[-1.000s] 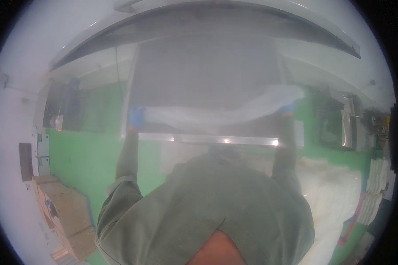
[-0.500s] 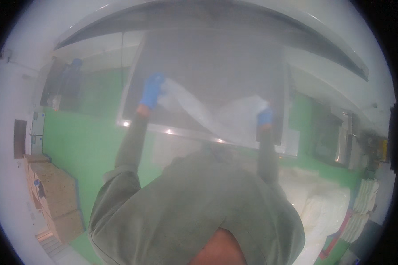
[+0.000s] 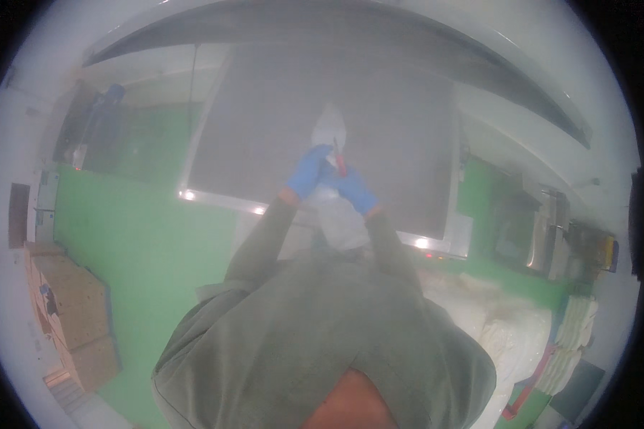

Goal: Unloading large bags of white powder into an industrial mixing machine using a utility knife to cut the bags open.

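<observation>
Over the near part of the wide grey table (image 3: 265,107), my two blue-gloved hands are close together. My left hand (image 3: 308,171) is closed on a gathered white sheet (image 3: 328,130), thin and limp; I cannot tell if it is cloth or film. One part of the sheet sticks out past my hands onto the table, while the rest (image 3: 342,225) hangs over the near edge toward me. My right hand (image 3: 355,189) grips a small red-handled tool (image 3: 341,166) with a thin pointed tip, held beside the left hand's fingers. The haze hides its exact kind.
A long dark hood (image 3: 336,25) overhangs the table's far side. White wrapped bundles (image 3: 515,332) lie at my right, with folded white stacks (image 3: 574,329) beyond. Cardboard boxes (image 3: 75,304) stand at the left on the green floor (image 3: 143,236). Equipment (image 3: 544,229) stands far right.
Both hands have come together from wide apart, gathering the spread white sheet between them. The red-handled tool now shows in my right hand.
</observation>
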`<action>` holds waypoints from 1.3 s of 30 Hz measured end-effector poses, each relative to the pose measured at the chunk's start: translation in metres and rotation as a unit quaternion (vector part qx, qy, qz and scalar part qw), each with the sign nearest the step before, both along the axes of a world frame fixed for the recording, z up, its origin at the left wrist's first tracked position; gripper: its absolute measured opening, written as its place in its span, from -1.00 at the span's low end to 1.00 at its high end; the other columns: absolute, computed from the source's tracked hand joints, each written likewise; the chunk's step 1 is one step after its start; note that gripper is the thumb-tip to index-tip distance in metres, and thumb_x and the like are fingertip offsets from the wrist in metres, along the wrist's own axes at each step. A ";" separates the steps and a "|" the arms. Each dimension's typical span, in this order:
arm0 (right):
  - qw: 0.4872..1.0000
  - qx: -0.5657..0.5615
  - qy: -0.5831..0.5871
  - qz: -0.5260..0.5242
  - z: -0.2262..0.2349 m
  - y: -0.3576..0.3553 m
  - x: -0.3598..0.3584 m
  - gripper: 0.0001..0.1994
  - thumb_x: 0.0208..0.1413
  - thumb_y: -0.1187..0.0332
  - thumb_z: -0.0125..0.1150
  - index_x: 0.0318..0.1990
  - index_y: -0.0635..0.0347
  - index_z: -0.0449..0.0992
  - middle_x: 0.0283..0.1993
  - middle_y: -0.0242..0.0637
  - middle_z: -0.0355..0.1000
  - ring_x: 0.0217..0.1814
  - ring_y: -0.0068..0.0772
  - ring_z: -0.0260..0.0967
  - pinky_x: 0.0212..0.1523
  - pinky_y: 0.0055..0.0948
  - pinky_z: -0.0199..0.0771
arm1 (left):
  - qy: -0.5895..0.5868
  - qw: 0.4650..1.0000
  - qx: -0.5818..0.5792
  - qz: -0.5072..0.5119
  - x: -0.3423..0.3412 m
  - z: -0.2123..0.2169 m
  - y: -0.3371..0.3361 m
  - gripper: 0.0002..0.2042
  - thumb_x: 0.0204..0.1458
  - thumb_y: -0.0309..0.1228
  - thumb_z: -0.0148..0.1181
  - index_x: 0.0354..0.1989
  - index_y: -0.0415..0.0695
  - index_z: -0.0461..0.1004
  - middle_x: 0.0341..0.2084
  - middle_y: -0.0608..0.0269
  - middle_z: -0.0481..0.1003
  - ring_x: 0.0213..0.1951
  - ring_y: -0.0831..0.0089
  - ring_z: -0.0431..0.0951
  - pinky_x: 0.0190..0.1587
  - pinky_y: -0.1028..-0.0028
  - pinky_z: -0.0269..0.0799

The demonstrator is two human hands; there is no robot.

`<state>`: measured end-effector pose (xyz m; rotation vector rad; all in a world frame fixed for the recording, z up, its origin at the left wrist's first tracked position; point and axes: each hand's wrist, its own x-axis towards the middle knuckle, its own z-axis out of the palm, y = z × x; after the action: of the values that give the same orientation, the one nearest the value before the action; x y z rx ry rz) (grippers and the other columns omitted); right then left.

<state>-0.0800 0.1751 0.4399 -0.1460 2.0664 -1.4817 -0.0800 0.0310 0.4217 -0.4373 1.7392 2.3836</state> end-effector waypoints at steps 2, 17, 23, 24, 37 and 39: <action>0.999 0.030 0.017 -0.010 -0.009 0.002 -0.005 -0.56 0.00 0.26 0.09 0.04 0.26 0.31 -0.39 -0.33 0.41 -0.40 -0.46 0.35 -0.45 -0.48 0.33 | -0.007 0.997 0.070 -0.033 0.002 -0.001 -0.002 -0.73 0.06 -0.32 -0.07 -0.09 -0.10 0.39 -0.36 0.35 0.39 -0.37 0.54 0.37 -0.32 0.59 0.31; 0.994 0.025 0.101 0.023 0.087 0.075 -0.061 -0.63 -0.03 0.33 0.14 -0.04 0.25 0.37 -0.58 -0.47 0.25 -0.51 -0.64 0.17 -0.44 -0.55 0.22 | 0.008 0.799 -0.502 -0.331 -0.023 -0.184 -0.127 -0.68 0.04 -0.33 -0.04 -0.04 -0.14 0.38 -0.54 0.27 0.40 -0.55 0.54 0.34 -0.44 0.53 0.36; 0.991 0.079 0.104 -0.031 0.106 0.086 -0.060 -0.55 -0.05 0.25 0.17 -0.02 0.30 0.31 -0.34 -0.37 0.22 -0.31 -0.58 0.16 -0.23 -0.57 0.20 | 0.083 0.769 -0.588 -0.237 -0.035 -0.229 -0.060 -0.73 0.02 -0.35 -0.05 -0.14 -0.16 0.42 -0.42 0.16 0.44 -0.38 0.36 0.40 -0.28 0.39 0.34; 0.979 0.155 0.131 -0.015 0.109 0.091 -0.063 -0.39 -0.03 0.19 0.14 0.16 0.29 0.16 -0.08 -0.17 0.35 -0.11 -0.45 0.30 -0.05 -0.51 0.24 | 0.097 0.760 -0.604 -0.220 -0.041 -0.229 -0.052 -0.74 0.02 -0.35 -0.05 -0.16 -0.17 0.42 -0.40 0.14 0.45 -0.36 0.33 0.41 -0.25 0.37 0.34; 0.899 -0.347 -0.122 -0.239 -0.067 0.264 -0.094 -0.64 0.17 0.10 -0.19 0.03 0.01 0.32 -0.62 -0.56 0.22 -0.69 -0.71 0.12 -0.77 -0.68 0.04 | 0.219 0.686 -0.694 -0.014 -0.158 -0.285 -0.129 -0.79 -0.04 -0.40 -0.03 -0.24 -0.16 0.44 -0.35 0.08 0.48 -0.29 0.19 0.48 -0.25 0.25 0.37; 0.933 -0.151 0.195 -0.263 -0.136 0.342 -0.068 -0.65 0.17 0.11 -0.17 0.03 0.03 0.30 -0.60 -0.57 0.22 -0.70 -0.70 0.12 -0.73 -0.66 0.11 | 0.227 0.600 -0.752 -0.149 -0.187 -0.195 -0.083 -0.80 -0.05 -0.41 -0.02 -0.26 -0.15 0.44 -0.38 0.09 0.48 -0.31 0.20 0.48 -0.25 0.27 0.37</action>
<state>-0.1478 0.5168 0.3041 0.0004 2.2813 -2.2516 -0.2665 -0.0519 0.2265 0.3970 3.2617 0.2056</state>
